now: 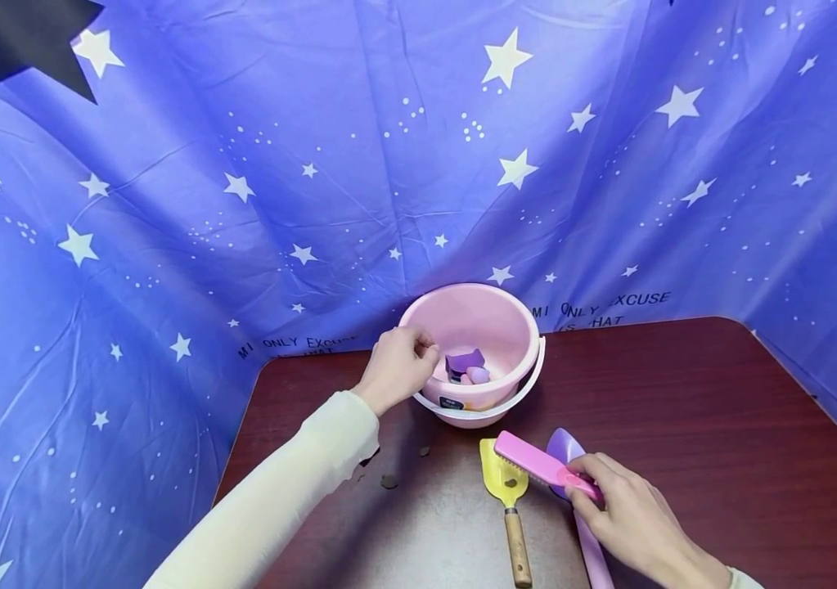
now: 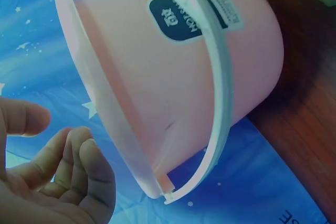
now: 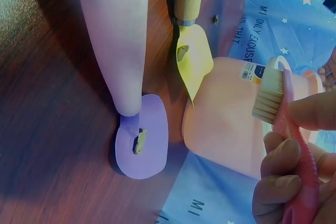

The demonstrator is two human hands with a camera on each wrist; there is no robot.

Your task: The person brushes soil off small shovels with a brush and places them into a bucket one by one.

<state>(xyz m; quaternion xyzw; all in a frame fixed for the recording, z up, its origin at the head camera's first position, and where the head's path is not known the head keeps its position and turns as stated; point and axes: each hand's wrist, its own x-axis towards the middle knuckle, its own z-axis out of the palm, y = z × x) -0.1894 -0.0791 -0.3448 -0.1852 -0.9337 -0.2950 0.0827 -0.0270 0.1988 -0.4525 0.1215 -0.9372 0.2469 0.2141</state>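
Note:
My right hand (image 1: pixel 635 515) grips a pink brush (image 1: pixel 532 458) by its handle, over the table's front right. In the right wrist view pale bristles (image 3: pixel 269 96) show on its head, with thumb and fingers wrapped round the handle. Raised at the left rim of a pink bucket (image 1: pixel 492 319), my left hand (image 1: pixel 398 368) has loosely bent fingers with nothing between them. The left wrist view shows a gap between thumb and fingertips, beside the bucket's rim. Inside the bucket lie a purple piece (image 1: pixel 465 361) and small pink and lavender rounded pieces (image 1: pixel 478 375).
Under the brush, a yellow shovel (image 1: pixel 502 477) with a wooden handle lies on the dark red table (image 1: pixel 683 393). A purple shovel (image 1: pixel 564 444) lies beside it, partly behind my right hand. Small dark bits (image 1: pixel 389 482) are scattered at left. A blue star-patterned cloth (image 1: pixel 359 164) hangs behind.

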